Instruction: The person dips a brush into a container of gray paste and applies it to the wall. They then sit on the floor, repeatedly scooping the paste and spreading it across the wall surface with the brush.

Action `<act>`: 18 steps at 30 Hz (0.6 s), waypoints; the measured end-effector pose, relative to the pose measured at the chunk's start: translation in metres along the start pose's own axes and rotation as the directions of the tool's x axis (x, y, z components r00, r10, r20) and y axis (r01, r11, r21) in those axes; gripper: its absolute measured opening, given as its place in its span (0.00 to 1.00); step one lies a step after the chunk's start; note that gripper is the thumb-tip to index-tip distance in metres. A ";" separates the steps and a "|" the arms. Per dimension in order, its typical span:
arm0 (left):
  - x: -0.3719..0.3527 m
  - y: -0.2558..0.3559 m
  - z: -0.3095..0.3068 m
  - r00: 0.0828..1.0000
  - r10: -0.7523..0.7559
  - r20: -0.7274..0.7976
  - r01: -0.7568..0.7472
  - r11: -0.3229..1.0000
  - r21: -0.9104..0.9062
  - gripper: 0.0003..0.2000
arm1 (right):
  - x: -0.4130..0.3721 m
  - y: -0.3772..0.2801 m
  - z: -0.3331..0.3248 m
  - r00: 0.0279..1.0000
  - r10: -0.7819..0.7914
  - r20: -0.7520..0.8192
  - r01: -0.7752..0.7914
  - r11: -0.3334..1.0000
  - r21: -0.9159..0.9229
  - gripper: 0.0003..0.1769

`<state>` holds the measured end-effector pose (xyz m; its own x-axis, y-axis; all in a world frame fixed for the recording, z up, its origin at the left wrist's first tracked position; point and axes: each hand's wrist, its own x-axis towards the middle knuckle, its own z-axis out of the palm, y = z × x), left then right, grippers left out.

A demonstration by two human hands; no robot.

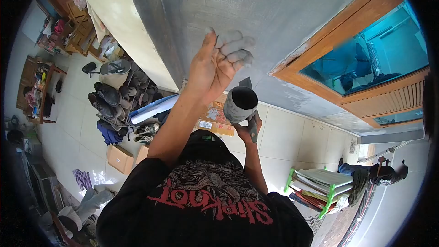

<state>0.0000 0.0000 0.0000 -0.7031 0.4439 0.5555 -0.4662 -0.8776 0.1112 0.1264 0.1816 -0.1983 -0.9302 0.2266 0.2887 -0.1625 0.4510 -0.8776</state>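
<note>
My left hand (211,71) is raised in front of the grey wall (196,4), palm facing me. Its fingers are loosely curled with the thumb apart, nothing lies in it, and grey paste coats the fingertips. Lower down, my right hand (242,131) grips a cup-like container (234,112) smeared with grey, its dark mouth facing up. The same hand also has a putty knife (253,130), whose handle runs beside the container while its flat blade shows behind the rim.
At right, a wooden-framed window (320,71) is set in the wall. Shoes (107,93) crowd a rack at left, near a cardboard box (120,159). Flattened printed cardboard (215,126) lies at the wall's foot. A green-framed rack (322,185) holding cloths stands at lower right.
</note>
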 end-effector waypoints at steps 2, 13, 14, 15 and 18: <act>-0.005 0.000 0.009 0.938 0.170 -0.303 -0.040 0.920 0.390 0.28 | 0.002 0.000 -0.003 0.999 -0.031 -0.040 0.031 1.000 -0.006 0.30; -0.065 0.048 -0.037 0.858 0.489 -0.158 -0.129 0.502 0.855 0.30 | 0.029 -0.024 0.025 0.971 -0.234 -0.049 0.234 0.972 0.004 0.31; -0.074 0.047 -0.042 0.859 0.486 -0.162 -0.123 0.503 0.856 0.30 | 0.030 -0.027 0.028 0.977 -0.208 -0.045 0.209 0.977 0.042 0.30; -0.080 0.044 -0.038 0.865 0.474 -0.163 -0.004 0.332 0.943 0.31 | 0.029 -0.028 0.032 0.982 -0.183 -0.038 0.186 0.979 0.080 0.29; -0.096 0.043 -0.030 0.933 0.337 -0.124 0.080 0.142 0.987 0.38 | 0.028 -0.029 0.044 0.995 -0.097 -0.020 0.098 0.993 0.058 0.29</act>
<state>0.0317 -0.0751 -0.0732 -0.8799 0.1407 0.4539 0.4076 -0.2676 0.8731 0.0909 0.1373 -0.1817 -0.9032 0.1990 0.3802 -0.2718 0.4204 -0.8657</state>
